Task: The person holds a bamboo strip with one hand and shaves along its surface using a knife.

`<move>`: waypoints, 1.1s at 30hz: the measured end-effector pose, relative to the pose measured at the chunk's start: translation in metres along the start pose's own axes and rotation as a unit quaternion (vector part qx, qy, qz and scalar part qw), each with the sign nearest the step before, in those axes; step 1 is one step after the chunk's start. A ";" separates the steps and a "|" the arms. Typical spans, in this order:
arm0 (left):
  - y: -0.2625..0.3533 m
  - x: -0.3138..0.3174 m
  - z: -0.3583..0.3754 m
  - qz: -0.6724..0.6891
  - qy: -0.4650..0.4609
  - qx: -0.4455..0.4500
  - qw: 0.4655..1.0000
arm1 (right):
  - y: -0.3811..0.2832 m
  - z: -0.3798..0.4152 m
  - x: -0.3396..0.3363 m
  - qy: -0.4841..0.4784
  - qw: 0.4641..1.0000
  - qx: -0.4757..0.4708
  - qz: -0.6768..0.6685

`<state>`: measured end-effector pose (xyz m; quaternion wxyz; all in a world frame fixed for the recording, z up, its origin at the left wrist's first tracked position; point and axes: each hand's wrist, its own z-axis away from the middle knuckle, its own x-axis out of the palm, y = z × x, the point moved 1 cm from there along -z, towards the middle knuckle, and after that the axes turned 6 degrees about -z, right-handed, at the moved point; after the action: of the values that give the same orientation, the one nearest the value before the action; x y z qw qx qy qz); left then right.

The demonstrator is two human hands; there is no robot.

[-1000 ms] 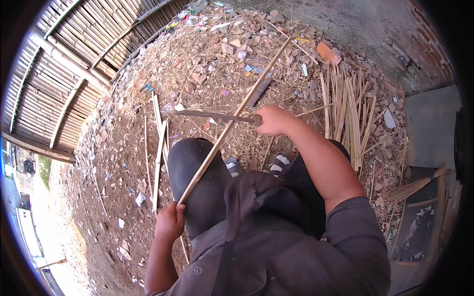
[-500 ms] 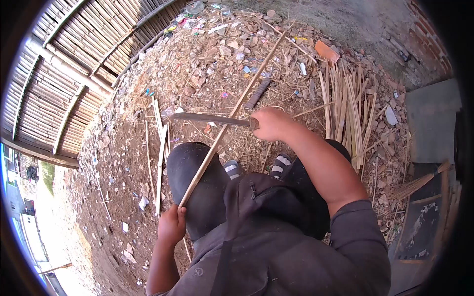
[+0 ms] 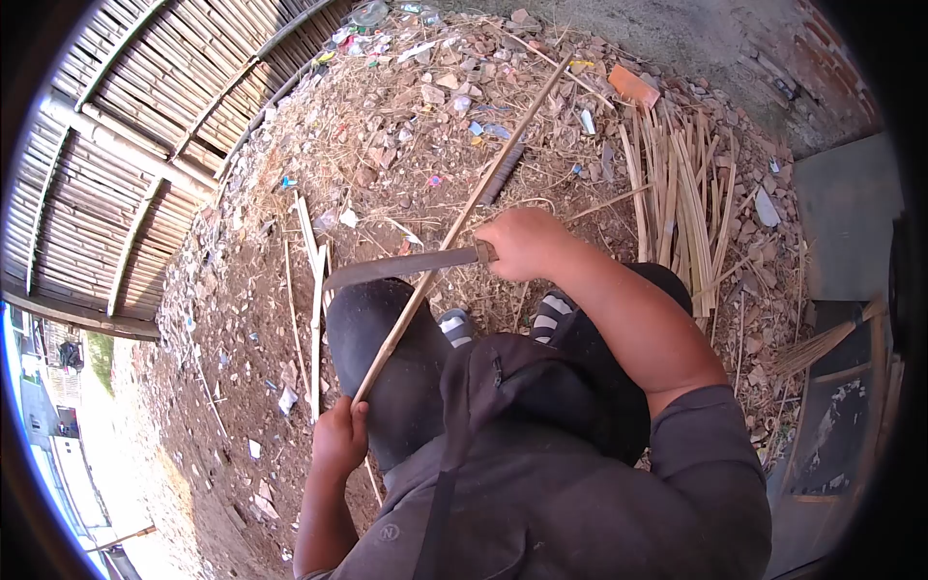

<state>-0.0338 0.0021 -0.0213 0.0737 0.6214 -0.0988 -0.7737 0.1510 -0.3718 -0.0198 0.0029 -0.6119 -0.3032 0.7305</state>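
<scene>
A long bamboo strip point(image 3: 488, 184) slants from my left hand up and away to the right, passing over my left knee. My left hand point(image 3: 340, 437) is closed around its near end. My right hand point(image 3: 525, 244) grips the handle of a machete point(image 3: 401, 266), most of the handle being hidden in the fist. The blade points left and lies across the bamboo strip, its tip above my knee. Beyond the strip, a dark ribbed cylindrical object point(image 3: 505, 174) lies on the ground, partly covered by the strip.
A pile of split bamboo strips point(image 3: 684, 208) lies on the right. More strips point(image 3: 314, 290) lie left of my knee. An orange brick piece point(image 3: 633, 85) rests near the wall point(image 3: 677, 43). A bamboo fence point(image 3: 126, 174) stands at the left. Rubble and litter cover the ground.
The machete has moved slightly down the strip toward me, its tip lower and its blade face showing more. My left hand still holds the strip's near end.
</scene>
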 end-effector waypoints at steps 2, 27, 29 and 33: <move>0.001 0.002 -0.004 -0.006 0.007 0.009 1.000 | 0.008 -0.001 -0.001 0.004 1.000 0.016 -0.001; 0.009 -0.003 -0.003 -0.009 -0.001 -0.005 1.000 | 0.012 0.002 -0.002 0.004 1.000 0.013 -0.006; 0.006 0.002 -0.009 -0.009 0.016 0.008 1.000 | -0.003 0.010 -0.019 -0.031 0.999 -0.021 0.021; 0.005 0.007 -0.001 0.001 0.035 0.008 0.999 | 0.084 -0.004 -0.026 0.087 0.968 0.192 -0.134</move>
<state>-0.0345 -0.0044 -0.0271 0.0734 0.6486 -0.1027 -0.7506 0.1915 -0.4480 -0.0346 0.2443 -0.6147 -0.2353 0.7121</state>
